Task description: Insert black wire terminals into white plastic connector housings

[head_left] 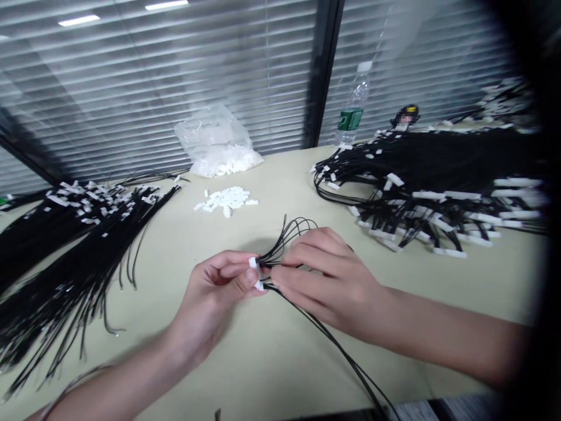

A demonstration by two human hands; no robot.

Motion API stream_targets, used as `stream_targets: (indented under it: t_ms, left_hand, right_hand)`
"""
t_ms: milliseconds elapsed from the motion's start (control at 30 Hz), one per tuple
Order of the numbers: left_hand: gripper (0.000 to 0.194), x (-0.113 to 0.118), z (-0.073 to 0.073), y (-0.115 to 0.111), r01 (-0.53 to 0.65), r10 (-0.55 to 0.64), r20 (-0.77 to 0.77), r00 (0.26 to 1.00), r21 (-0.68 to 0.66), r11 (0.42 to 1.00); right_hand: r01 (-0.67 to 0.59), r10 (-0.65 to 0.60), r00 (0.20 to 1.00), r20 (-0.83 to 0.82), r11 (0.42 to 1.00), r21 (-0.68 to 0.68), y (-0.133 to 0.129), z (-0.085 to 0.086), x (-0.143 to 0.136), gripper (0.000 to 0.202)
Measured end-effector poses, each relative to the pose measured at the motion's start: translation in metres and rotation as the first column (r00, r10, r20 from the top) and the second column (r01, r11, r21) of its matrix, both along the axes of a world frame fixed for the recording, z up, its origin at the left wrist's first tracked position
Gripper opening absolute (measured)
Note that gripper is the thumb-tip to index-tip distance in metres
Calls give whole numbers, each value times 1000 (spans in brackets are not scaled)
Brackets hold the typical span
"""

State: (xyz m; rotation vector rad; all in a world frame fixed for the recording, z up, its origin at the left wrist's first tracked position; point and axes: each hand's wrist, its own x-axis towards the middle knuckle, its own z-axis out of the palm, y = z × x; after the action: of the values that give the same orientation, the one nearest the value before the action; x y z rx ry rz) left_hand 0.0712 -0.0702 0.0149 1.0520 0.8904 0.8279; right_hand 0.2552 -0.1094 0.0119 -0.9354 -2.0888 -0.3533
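Between the thumb and fingers of my left hand [214, 286] is a white plastic connector housing [255, 272], held upright above the table. Several thin black wires [276, 248] run out of its right side; some loop up and over, others trail down to the front edge. My right hand [324, 269] is closed in a pinch on black wire close to the housing. Its fingertips hide the wire ends there, so I cannot see how far they sit in the housing.
Loose white housings [228, 200] lie behind my hands, before a clear plastic bag [217, 143] of more. Black wire bundles [96, 251] spread at left. Finished-looking black harnesses [438, 169] with white connectors are heaped at right. A bottle [353, 111] stands by the window blinds [153, 76].
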Motion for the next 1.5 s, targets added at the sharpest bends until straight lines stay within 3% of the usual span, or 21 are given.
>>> stream_targets:
  t_ms: [333,567,767,933,1000,1067,1133,1233,1333,1400,1500]
  left_hand:
    - [16,-2,-5,2,36,-36,12,999,-20,999]
    - [15,-3,-3,4,67,-67,6,998,6,998]
    - [12,-4,-3,10,133,-134,44,990,21,991]
    - [17,-9,-3,13,159,-164,173,971,42,986]
    - [19,-11,-2,13,189,-195,220,956,51,981]
    - [19,-12,-3,14,210,-215,237,947,45,977]
    - [18,-12,-3,14,221,-223,244,944,37,975]
    - [18,-11,-3,14,205,-208,254,945,36,978]
    - [19,-9,-2,16,101,-104,228,968,25,995]
    - [20,-9,-2,18,9,-13,196,981,26,1000]
    - [22,-9,-2,22,-95,87,163,983,41,995]
  right_hand:
    - [-25,25,1000,2,999,43,3,-6,-3,7]
    - [29,-25,994,108,999,-35,3,-7,-1,6]
    - [78,-80,977,200,997,16,11,-5,9,4]
    - [177,-189,945,268,982,69,28,-3,28,10]
    - [216,-206,957,205,976,-26,36,-5,36,14]
    - [204,-203,979,29,951,-233,44,-8,43,20]
    - [155,-240,957,-162,897,-413,50,-11,50,24]
    - [64,-288,902,-321,827,-559,57,-14,56,32]
    - [-162,-212,885,-415,696,-700,60,-13,57,43]
    - [-373,-131,853,-506,524,-766,59,-11,56,49]
    - [-698,-177,664,-726,202,-687,57,-7,56,37]
